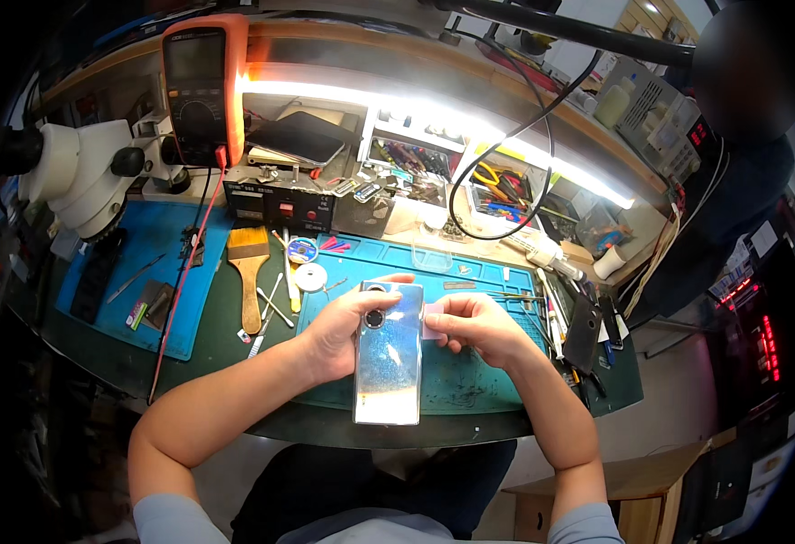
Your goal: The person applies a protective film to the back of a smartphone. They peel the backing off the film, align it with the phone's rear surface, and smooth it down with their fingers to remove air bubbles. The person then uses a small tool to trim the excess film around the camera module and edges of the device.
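A smartphone (388, 367) with a shiny blue back and a round camera ring at its upper left is held upright over the bench mat. My left hand (332, 334) is closed around its left edge, the thumb lying across the back near the camera. Beside the phone's right edge, my right hand (479, 328) pinches a thin pale pink piece (432, 321), perhaps a card or a sheet. That piece meets the phone's side; whether it goes under or into the edge is hidden. The blue work mat (452, 385) lies beneath both hands.
To the left are a wide brush (249, 263), cotton swabs and spools. An orange multimeter (203, 91) stands behind them, its red lead (189, 263) hanging across the bench. A white microscope (76, 172) stands far left. Tweezers and pens (553, 308) crowd the right; a black cable (550, 118) loops overhead.
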Tool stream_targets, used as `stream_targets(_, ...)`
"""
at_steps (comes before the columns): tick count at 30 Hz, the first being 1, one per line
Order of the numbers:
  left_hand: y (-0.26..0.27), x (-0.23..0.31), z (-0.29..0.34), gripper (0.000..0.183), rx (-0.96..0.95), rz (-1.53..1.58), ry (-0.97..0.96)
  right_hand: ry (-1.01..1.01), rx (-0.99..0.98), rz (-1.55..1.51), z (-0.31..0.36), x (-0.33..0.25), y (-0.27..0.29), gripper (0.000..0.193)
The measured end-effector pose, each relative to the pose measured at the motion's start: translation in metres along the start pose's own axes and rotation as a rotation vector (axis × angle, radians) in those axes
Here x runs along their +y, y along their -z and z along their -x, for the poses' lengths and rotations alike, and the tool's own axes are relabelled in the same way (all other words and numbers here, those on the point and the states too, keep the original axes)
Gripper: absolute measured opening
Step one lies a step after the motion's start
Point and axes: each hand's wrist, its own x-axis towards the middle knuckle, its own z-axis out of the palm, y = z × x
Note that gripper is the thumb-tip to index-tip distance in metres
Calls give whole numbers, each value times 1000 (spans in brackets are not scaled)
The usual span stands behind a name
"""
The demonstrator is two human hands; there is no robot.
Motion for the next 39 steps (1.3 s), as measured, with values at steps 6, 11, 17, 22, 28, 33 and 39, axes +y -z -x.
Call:
stream_targets(6, -4, 2, 3, 42, -14, -152, 23, 49, 10, 23, 0, 9, -6, 20)
stream_targets(11, -5, -1, 2, 45, 7, -184, -26, 46, 64, -61, 3, 8, -9, 25)
stream_targets(17, -2, -8, -3, 43, 6, -182, -129, 121, 119, -159, 0, 21, -15, 22)
stream_targets(22, 0, -14, -4, 43, 28, -182, -174, 86, 164, -240, 1, 23, -20, 19)
stream_targets(28, -2, -10, -1, 46, 28, -254, -101, 108, 129, -162, 2, 18, -18, 24)
stream_targets(33, -9, -4, 5, 51, -28, -262, -55, 129, 98, -125, 1, 17, -14, 24)
stream_targets(39, -16, -3, 9, 55, -38, -266, -28, 126, 72, -80, 4, 8, -9, 24)
